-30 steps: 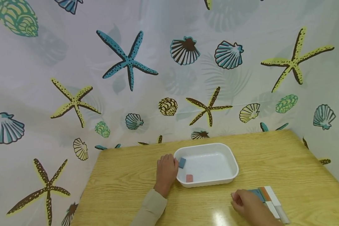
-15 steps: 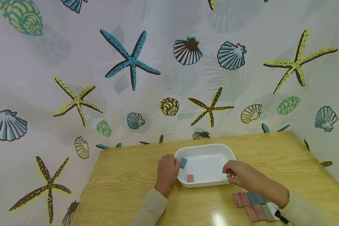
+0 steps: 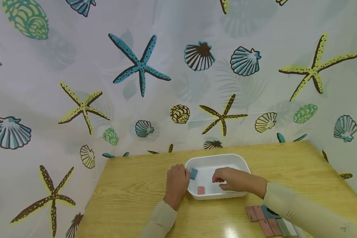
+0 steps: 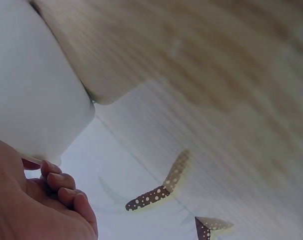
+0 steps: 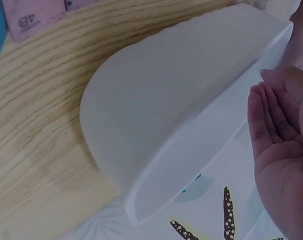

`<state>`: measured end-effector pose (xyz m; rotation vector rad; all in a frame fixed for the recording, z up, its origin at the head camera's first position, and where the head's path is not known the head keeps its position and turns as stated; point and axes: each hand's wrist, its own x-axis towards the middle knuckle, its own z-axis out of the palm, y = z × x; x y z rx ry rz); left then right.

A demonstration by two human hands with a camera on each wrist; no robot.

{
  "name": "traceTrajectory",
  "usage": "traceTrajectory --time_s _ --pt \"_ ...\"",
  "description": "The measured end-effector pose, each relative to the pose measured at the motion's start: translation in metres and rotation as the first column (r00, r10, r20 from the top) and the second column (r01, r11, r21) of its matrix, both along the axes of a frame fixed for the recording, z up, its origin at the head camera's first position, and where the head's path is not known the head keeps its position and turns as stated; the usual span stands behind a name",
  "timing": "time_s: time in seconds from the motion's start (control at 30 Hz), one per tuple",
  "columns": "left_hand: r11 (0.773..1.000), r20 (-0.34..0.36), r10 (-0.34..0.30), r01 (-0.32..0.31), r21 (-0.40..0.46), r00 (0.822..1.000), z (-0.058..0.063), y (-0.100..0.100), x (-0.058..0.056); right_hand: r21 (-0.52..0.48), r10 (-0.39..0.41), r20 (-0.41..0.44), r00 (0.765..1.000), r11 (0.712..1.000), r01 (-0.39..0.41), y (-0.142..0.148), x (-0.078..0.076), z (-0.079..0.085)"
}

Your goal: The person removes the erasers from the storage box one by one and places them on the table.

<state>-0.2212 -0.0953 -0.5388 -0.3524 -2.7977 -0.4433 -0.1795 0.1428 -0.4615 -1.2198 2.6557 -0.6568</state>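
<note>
A white plastic tub point(image 3: 206, 172) stands on the wooden table, with a blue eraser point(image 3: 193, 174) and a pink eraser point(image 3: 201, 190) lying inside near its left end. My left hand point(image 3: 177, 180) grips the tub's left rim; the left wrist view shows the fingers point(image 4: 66, 187) curled at the rim. Over the tub's inside, right of the two erasers, hovers my right hand point(image 3: 232, 179). Its fingers are loosely bent and the thumb stands apart from them. In the right wrist view, nothing shows between the thumb and fingers of this hand point(image 5: 286, 135).
Several more erasers lie side by side in front of the tub's right end: pink ones point(image 3: 251, 213), a blue one point(image 3: 266, 211), a green one point(image 3: 282, 227) and a white one point(image 3: 290, 227). My right sleeve point(image 3: 288, 201) partly covers them. A shell-and-starfish printed curtain point(image 3: 166, 82) borders the table.
My right hand has moved from the erasers on the table up and left, over the tub's right rim to above its inside. The left hand stays at the left rim.
</note>
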Motion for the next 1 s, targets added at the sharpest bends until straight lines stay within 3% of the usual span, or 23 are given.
traceTrajectory --time_s 0.23,0.43,0.67,1.0 --pt "0.999 0.006 -0.011 0.011 -0.036 1.000 0.000 0.000 -0.001 0.033 0.059 0.058 0.997 0.998 -0.061 -0.023 -0.021 -0.021" --pt "0.999 -0.020 -0.018 0.018 -0.032 1.000 0.001 0.000 0.000 0.053 0.121 0.037 0.992 0.991 -0.123 -0.037 -0.030 -0.029" --pt "0.999 -0.047 -0.025 0.024 -0.026 0.999 0.002 -0.002 0.001 0.150 0.105 0.074 0.992 0.982 -0.116 -0.053 -0.036 -0.032" --pt "0.999 -0.063 -0.009 0.007 -0.033 0.998 -0.002 -0.001 0.000 0.125 0.136 0.105 0.985 0.981 -0.149 -0.064 -0.038 -0.039"
